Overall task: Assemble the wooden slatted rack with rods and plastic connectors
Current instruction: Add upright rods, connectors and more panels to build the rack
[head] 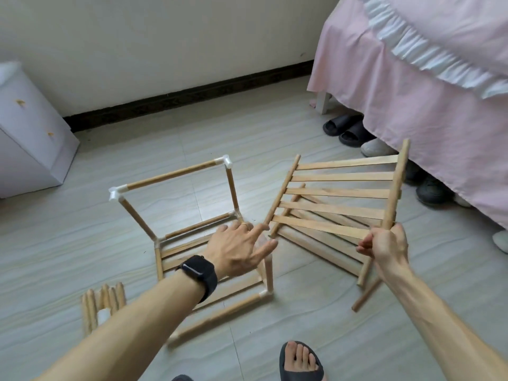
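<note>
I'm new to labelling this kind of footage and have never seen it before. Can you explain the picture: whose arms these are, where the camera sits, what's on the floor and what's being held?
There is no machine: a person works bare-handed, filmed by a camera on their head looking down. The right hand grips one side rod of a wooden slatted panel, held up at a tilt; a second panel lies beneath it. The left hand, wearing a black watch, spreads its fingers beside the panel's other rod. On the tiled floor stands a half-built frame of rods joined by white plastic connectors, with loose rods near it. A pink-skirted bed is at right.
</note>
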A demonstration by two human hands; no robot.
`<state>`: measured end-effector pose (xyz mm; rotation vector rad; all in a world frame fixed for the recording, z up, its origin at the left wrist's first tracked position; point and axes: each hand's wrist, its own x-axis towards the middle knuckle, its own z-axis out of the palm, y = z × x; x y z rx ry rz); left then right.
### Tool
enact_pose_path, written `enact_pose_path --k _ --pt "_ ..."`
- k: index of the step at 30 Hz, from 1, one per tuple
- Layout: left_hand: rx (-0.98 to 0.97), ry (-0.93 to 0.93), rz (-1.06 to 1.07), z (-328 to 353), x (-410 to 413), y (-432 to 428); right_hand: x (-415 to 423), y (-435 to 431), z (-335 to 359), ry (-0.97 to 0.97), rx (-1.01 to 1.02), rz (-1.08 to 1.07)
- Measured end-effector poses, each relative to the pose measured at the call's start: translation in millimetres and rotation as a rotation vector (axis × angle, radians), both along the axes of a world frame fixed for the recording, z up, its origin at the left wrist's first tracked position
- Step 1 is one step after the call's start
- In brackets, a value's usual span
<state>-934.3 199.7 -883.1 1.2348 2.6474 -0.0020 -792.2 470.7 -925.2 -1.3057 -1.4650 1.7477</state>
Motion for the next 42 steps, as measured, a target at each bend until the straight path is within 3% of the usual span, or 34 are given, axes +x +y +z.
enact_pose_path --k 3,5,10,12,19,24,26,31,42 --pt "0.181 0.065 0.093 37 -18 -27 7 -22 44 0.17 -0.007 0.005" --pt "0.356 0.069 0.289 57 -30 -56 5 -42 71 0.263 -0.087 0.02" --pt "0.966 -0.465 0.854 77 -45 -144 -24 -102 106 0.326 -0.243 0.255" --pt "1.112 -0.643 0.997 75 -33 -174 -38 -128 105 0.302 -0.247 0.381" --pt "1.157 -0.668 1.218 27 8 -255 -77 -176 73 0.202 -0.088 0.69" --pt "1.216 -0.769 1.251 5 20 -271 -105 -176 54 -0.061 0.436 0.757" --pt "1.286 -0.844 1.287 -5 22 -272 -110 -174 52 -0.123 0.551 0.82" --pt "1.374 -0.967 1.307 -24 26 -267 -121 -161 38 -0.106 0.494 0.898" --pt "1.423 -0.881 1.421 -48 29 -259 -122 -162 4 -0.155 0.522 0.838"
